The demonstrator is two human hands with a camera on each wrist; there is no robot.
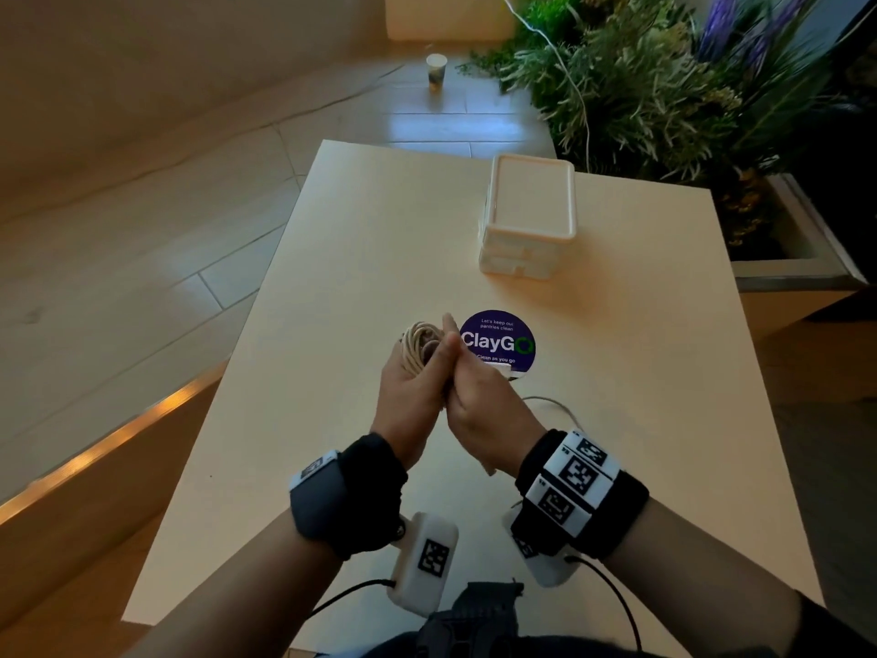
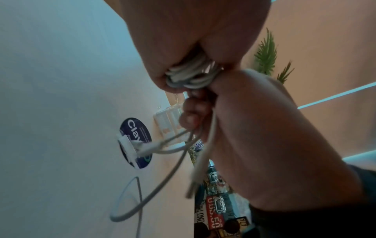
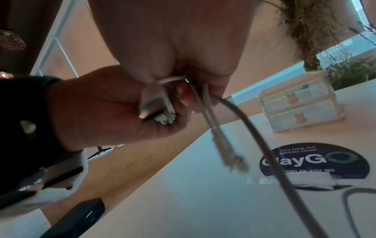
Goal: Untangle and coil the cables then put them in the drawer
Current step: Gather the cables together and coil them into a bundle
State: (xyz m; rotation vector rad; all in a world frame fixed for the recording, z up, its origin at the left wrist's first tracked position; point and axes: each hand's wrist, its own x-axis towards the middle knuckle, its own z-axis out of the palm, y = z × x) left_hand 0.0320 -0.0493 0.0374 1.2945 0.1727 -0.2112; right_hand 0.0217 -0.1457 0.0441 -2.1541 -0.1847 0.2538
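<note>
While both hands are raised together above the tabletop [image 1: 360,258], the relation that matters is coil-to-drawers. Drawer unit [image 1: 527,216] — a small stacked set, all fronts closed as far as the right wrist view shows — stands at the far side of the tabletop, forward and right of the hands, well apart from them. The right hand is the nearer of the two to it.

Round sticker [image 1: 497,343] lies flat between hands and drawer unit, just beyond the fingers.

Coil of pale cable [image 1: 420,346] sits in the left hand [image 1: 408,389], fingers curled round the bundle; loops stand roughly upright, long axis running away from the body. Right hand [image 1: 479,406] presses against the left, fingers closed on the strands where they cross the coil — whether wrapping or merely pinching, cannot tell.

Loose tail [image 2: 142,199] hangs from the hands and loops on the tabletop near the sticker, so coiling reads as unfinished. A white plug end [image 2: 127,145] rests on the sticker.

Judgement: finish the tail, then carry forward-right; a drawer must be opened first.
</note>
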